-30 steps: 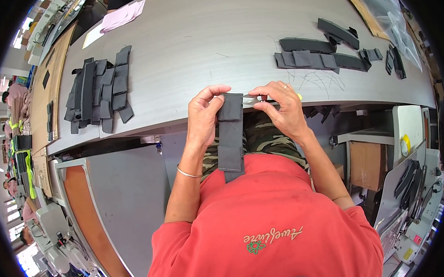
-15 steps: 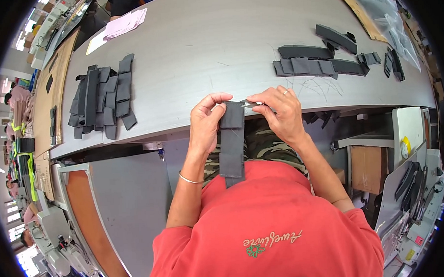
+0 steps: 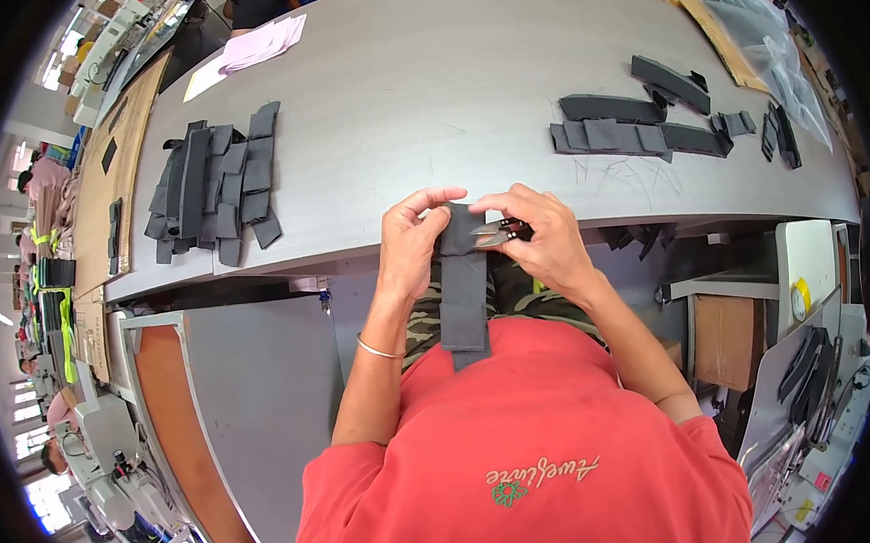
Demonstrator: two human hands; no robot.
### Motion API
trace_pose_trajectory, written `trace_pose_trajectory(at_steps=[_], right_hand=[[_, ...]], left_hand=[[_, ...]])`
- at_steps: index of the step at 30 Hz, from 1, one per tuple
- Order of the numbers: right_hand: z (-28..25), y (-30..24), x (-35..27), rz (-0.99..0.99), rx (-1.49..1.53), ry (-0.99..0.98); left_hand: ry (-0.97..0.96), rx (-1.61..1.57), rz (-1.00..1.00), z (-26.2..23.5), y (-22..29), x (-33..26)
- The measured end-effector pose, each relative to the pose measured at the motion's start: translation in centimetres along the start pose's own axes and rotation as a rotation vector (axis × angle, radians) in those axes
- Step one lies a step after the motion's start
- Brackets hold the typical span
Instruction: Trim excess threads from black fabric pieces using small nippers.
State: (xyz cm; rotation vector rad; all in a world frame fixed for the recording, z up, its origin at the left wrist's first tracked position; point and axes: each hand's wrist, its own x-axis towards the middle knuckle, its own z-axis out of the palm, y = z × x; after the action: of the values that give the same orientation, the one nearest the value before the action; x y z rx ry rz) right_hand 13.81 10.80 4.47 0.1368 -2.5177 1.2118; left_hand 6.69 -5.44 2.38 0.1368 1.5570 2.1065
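Head view, the only one. Strip (image 3: 465, 304), dark grey cloth, hangs between the two hands, long axis running from the fingertips back toward the wearer. Far end up at the fingers; near end lies against the red shirt (image 3: 519, 423). A folded flap at the far end, its lower edge about level with the right hand's fingers.

Left hand (image 3: 414, 238): thumb and forefinger pinched on the strip's far left corner, other fingers curled. Bangle on that wrist.

Right hand (image 3: 548, 239): closed round small snips (image 3: 497, 234), dark grip, bright blades, held between thumb and fingers. Blades aim left, across the strip's long axis, roughly square to it. They look slightly parted. Tips sit at the flap's right side, near its lower edge; contact with cloth or thread cannot be told from here.

Key relation: strip lies just right of the left hand and just left of the right hand. Left hand is nearer, being on the cloth itself; the right reaches it chiefly by way of the blades. Right forefinger close to the far right corner, touch uncertain.

About the hands: beyond and left of the left hand, a pile (image 3: 213, 189) of like strips, overlapping, on the grey table (image 3: 408, 98). Beyond and right of the right hand, a looser group (image 3: 612, 140), with loose threads (image 3: 625, 174) on its near side, between it and that hand.
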Motion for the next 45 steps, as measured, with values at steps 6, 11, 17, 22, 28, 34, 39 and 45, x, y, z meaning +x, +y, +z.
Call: trace_pose_trajectory(at_steps=[6,11,17,22,28,34,39,45], right_hand=[[0.8,2.4,1.8,0.191,0.294,0.007],[0.1,-0.1,1.3,-0.041,0.225,-0.148],[2.0,1.3,1.0,-0.004,0.197,-0.037],[1.4,1.3,3.1,0.289,0.454,-0.021],[1.7,1.0,2.9,0.198,0.39,0.074],[0.6,1.6,0.5,-0.048,0.012,0.038],[1.1,1.5,-0.5,-0.167,-0.117,0.016],[1.8,1.9,-0.2,-0.177,-0.132,0.058]], left_hand=[[-0.035,0.015,-0.013,-0.5,1.0,-0.2],[0.044,0.002,-0.003,-1.2,0.4,-0.1],[-0.033,0.046,-0.055,-1.6,1.2,-0.2],[0.006,0.026,-0.02,-0.4,0.7,-0.5],[0.045,-0.001,0.038,-0.4,0.2,0.6],[0.224,-0.108,0.037,-1.8,-0.9,1.4],[0.264,-0.09,0.019,-1.4,-0.8,1.7],[0.228,-0.128,0.056,-1.5,-1.2,1.6]])
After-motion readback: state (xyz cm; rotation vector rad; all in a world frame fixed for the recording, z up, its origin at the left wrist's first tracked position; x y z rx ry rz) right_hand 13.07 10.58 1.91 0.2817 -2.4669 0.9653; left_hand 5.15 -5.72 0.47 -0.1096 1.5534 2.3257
